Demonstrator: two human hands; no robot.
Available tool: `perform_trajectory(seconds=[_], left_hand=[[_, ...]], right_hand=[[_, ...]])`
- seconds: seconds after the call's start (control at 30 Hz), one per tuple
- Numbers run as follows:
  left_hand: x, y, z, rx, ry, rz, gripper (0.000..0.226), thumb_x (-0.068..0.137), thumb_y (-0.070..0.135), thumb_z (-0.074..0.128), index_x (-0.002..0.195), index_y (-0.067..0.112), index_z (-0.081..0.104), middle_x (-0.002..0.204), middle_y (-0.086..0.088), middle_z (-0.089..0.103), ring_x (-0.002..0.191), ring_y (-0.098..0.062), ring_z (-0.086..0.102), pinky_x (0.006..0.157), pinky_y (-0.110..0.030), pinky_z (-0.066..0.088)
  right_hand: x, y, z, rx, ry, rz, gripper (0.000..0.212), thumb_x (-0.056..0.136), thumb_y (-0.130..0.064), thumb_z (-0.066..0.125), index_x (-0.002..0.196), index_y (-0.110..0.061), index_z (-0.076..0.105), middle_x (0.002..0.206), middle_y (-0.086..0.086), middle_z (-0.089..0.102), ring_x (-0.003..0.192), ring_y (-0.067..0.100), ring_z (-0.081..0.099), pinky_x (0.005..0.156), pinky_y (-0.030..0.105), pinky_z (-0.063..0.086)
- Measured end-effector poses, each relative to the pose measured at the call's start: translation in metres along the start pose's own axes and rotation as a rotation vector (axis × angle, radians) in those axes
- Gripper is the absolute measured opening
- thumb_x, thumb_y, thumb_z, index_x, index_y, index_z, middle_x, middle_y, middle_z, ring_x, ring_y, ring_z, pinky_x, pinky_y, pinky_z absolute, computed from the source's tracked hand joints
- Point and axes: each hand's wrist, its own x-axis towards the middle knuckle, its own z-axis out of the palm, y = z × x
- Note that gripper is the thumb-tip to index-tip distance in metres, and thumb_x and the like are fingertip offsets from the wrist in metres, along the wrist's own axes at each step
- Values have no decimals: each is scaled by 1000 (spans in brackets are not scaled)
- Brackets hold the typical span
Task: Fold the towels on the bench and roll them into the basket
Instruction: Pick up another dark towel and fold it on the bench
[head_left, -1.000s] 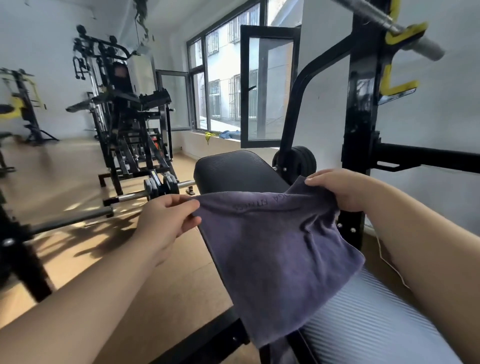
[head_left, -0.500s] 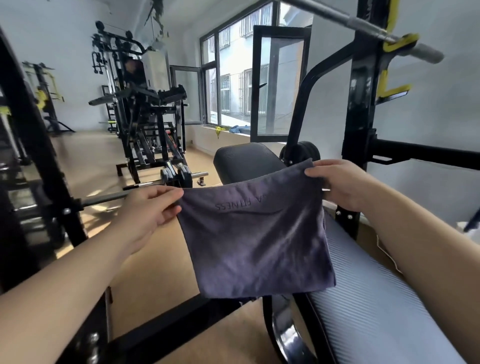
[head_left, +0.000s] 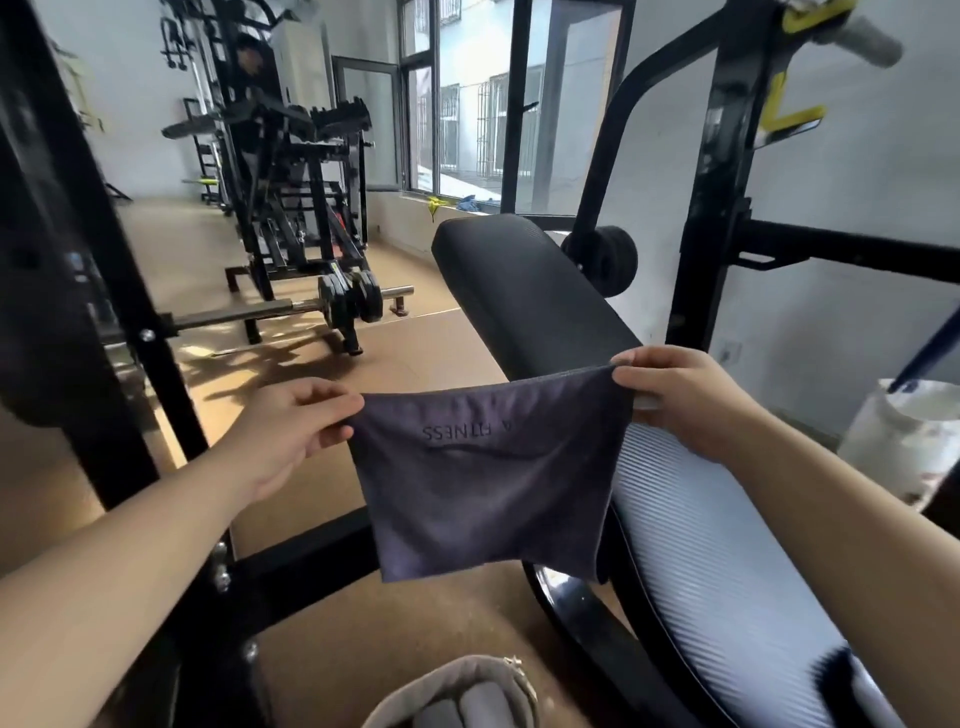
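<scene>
Left hand (head_left: 291, 431): fingers (head_left: 337, 400) pinching the towel's upper left corner. Beyond and left of those fingers there's a loaded barbell (head_left: 291, 309) on the floor, not relevant.

Basket (head_left: 452, 686): grey fabric, at the bottom edge of the view, below both sets of fingers and nearer the person. It looks to hold rolled grey towels. Only partly in view, so count unknown.

Towel (head_left: 488, 483): dark grey-purple, "FITNESS" lettering upside down near the top edge. It hangs in the air between the two pinches and looks doubled into a rough square. Lower right part hangs in front of the desk edge; can't tell if it touches.

Right hand (head_left: 675, 395): fingers (head_left: 631, 364) pinching the upper right corner. Top edge is nearly taut between the hands.

Desk (head_left: 717, 545): ribbed silver-grey pad below and right of the right fingers, with the black back pad (head_left: 519, 291) beyond them. White bucket (head_left: 909, 436) sits well right of the right fingers.

Step, my read: mid-fold, towel squared up in the air. Next: lay it on the pad or bring the corners together for another fold, keeping edges aligned. Then roll it tight and drop it into the basket. Risk: the slack lower edge skews the fold.
</scene>
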Motion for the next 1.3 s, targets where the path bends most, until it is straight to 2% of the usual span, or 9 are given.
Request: perform_trajectory(seconds=[0.2,0.37,0.53,0.67,0.8,1.0,1.1,1.2,1.3], left_hand=[[-4,-39,-12,184,-26,-51,3,87,6,75,86,8,72,73,2,72,64,-6,65,56,-16,53],[8,-60,-17,222,-54,-128,4,86,3,76,89,4,73,84,-8,73,78,-19,67,74,-25,61],[12,-82,-32,256,-70,-178,5,85,2,76,88,5,73,84,-9,73,81,-22,69,87,-32,58],[9,-93,-41,221,-76,-219,4,87,0,71,90,2,71,77,-5,75,70,-12,73,70,-18,60],[9,-98,-42,192,-65,-200,6,85,0,71,91,1,70,73,0,75,67,-11,71,65,-16,57],[11,-100,-44,197,-12,-152,6,81,2,75,79,5,70,73,-2,73,69,-13,68,65,-18,59],[13,-102,-46,198,20,-137,6,80,7,77,79,6,71,81,-7,72,74,-17,66,66,-20,59],[14,-105,-50,238,48,-103,6,82,10,78,79,10,73,89,-11,72,80,-20,67,74,-27,62],[13,-107,-51,260,60,-71,4,87,8,75,85,7,71,85,-7,72,80,-21,67,76,-27,62]], right_hand=[[-8,35,3,-94,11,62,13,90,0,71,93,-12,77,88,4,71,80,14,67,64,32,56],[-4,66,8,-82,48,110,5,87,0,75,91,-3,77,90,12,73,79,25,74,81,40,63],[-10,94,22,-164,46,89,2,89,-3,75,90,-4,77,89,11,73,76,18,74,72,33,64],[-9,101,24,-162,53,71,4,88,-1,75,92,-1,76,89,11,73,78,18,74,71,30,64],[-9,105,23,-153,53,78,4,88,-1,75,91,-2,76,88,10,74,80,21,76,71,29,63],[-11,109,25,-158,54,54,5,86,0,75,90,-4,76,87,12,74,81,24,75,71,28,63],[-14,112,26,-200,39,36,7,86,-3,77,91,-7,76,83,10,76,80,27,76,75,34,64],[-17,114,27,-240,17,19,18,86,-4,77,102,-12,76,80,2,76,79,25,76,77,37,64],[-19,114,29,-273,5,19,24,87,-6,77,109,-16,76,80,-2,77,76,24,77,78,35,64]])
